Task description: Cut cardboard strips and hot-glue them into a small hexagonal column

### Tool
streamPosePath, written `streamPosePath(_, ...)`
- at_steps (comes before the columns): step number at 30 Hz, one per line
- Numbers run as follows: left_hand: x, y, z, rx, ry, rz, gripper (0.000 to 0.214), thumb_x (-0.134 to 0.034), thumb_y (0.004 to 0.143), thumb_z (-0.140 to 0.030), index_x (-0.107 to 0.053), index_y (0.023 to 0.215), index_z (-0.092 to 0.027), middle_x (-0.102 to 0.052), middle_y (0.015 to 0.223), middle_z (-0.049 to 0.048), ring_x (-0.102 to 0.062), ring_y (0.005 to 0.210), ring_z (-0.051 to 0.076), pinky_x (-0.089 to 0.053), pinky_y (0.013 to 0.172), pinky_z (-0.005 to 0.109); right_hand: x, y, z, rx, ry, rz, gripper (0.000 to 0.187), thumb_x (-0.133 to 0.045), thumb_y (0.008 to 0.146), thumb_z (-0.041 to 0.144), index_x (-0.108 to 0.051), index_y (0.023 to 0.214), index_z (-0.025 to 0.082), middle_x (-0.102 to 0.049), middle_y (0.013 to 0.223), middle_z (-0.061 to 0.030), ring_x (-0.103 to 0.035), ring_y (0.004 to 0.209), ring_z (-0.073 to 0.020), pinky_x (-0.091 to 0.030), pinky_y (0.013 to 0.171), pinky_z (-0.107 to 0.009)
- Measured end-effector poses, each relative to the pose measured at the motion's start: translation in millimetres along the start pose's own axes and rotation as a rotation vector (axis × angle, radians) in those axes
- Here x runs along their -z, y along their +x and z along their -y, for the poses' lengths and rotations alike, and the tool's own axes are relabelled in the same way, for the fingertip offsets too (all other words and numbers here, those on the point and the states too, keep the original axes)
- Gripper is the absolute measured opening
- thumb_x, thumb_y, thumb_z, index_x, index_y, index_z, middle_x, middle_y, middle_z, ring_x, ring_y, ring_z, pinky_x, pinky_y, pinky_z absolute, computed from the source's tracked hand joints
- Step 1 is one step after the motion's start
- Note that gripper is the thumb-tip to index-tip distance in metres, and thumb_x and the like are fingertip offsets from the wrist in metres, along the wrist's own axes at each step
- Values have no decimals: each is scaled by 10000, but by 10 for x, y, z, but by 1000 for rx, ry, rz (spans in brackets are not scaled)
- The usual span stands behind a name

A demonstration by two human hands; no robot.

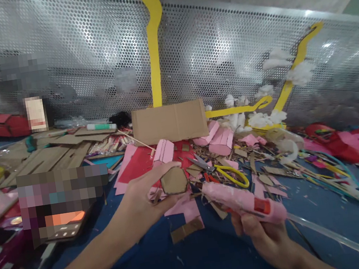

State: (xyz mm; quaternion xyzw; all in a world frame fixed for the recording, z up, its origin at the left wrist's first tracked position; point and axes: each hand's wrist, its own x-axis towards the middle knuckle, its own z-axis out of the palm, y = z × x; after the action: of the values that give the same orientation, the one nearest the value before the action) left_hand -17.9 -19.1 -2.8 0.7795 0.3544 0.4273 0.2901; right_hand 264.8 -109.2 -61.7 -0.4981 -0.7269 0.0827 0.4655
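My left hand (142,200) pinches a small brown cardboard piece (174,180) with angled corners, held up between thumb and fingers. My right hand (265,234) is wrapped round a pink glue gun (243,201) with a red trigger, its nozzle pointing left toward the cardboard piece, a short gap apart. A clear glue stick (336,237) sticks out behind the gun toward the lower right. Both hands hover above a blue tabletop (198,262) littered with pink paper and cardboard scraps.
Yellow-handled scissors (229,172) lie just beyond the gun. A brown cardboard box (169,122) and pink folded paper shapes (220,139) stand behind. A perforated metal wall (86,54) carries yellow strips and cotton tufts. A phone (66,223) and cardboard sheets (44,157) lie left.
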Motion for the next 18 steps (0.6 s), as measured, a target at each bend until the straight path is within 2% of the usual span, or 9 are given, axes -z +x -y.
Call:
streamPosePath(5, 7, 1, -23, -2, -27, 6, 424, -757, 880, -298, -703, 1301, -292, -778, 1318, 28, -734, 1201, 263, -635, 947, 326, 10, 15, 5, 2, -9, 11, 564, -473, 1033, 662, -711, 750, 237, -626, 585, -29, -603, 547, -200, -563, 537, -315)
streamPosePath(9, 3, 3, -24, -11, -23, 5, 421, -762, 877, -301, -708, 1294, -289, -783, 1306, 32, -738, 1192, 263, -635, 956, 337, 3, 9, 8, 1, -6, -2, 537, -477, 1038, 650, -750, 858, 224, -621, 576, -15, -598, 530, -193, -567, 551, -317)
streamPosePath(18, 8, -19, -21, 32, -40, 32, 428, -761, 881, -313, -701, 1303, -287, -784, 1311, 29, -741, 1182, 266, -640, 943, 351, -32, -27, -10, -23, 46, -11, 493, -505, 1029, 647, -762, 951, 234, -611, 565, -9, -577, 500, -200, -562, 528, -328)
